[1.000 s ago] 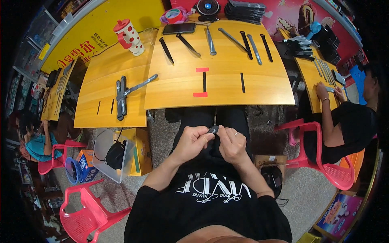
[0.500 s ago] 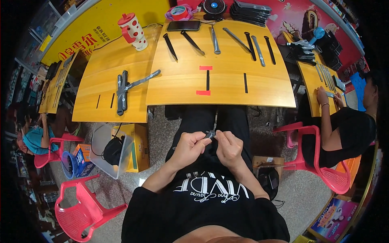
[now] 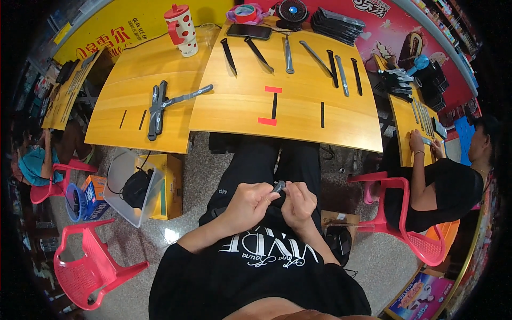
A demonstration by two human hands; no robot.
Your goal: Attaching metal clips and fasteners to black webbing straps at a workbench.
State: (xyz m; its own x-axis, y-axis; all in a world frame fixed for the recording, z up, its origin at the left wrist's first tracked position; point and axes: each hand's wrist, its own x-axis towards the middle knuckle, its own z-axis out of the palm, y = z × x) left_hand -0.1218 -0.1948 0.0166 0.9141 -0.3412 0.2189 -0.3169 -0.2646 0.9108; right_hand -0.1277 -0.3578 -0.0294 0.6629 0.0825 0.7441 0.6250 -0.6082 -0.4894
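Over my lap, past the table's near edge, my left hand [image 3: 249, 207] pinches a small folded piece of grey strap [image 3: 279, 186] between thumb and fingers. My right hand [image 3: 300, 204] is closed at the other side of the same strap, close to my left. Most of the strap is hidden in my fingers. On the table [image 3: 229, 109] ahead lie several loose black and grey straps [image 3: 288, 55] in a spread-out row. A crossed pile of grey straps [image 3: 156, 114] rests to the left. A short black strip [image 3: 274, 105] lies between two red tape marks [image 3: 267, 121].
A spotted tumbler [image 3: 186, 34], a phone [image 3: 249, 32], a small fan [image 3: 292, 12] and stacked black straps [image 3: 337, 25] stand along the back. A clear bin [image 3: 114, 184] and pink chair [image 3: 88, 272] are at left. A co-worker [image 3: 442, 176] sits at right.
My view has shifted slightly, so the table sits a bit higher in the picture. Both hands stay together on the strap, its visible end turned a little.
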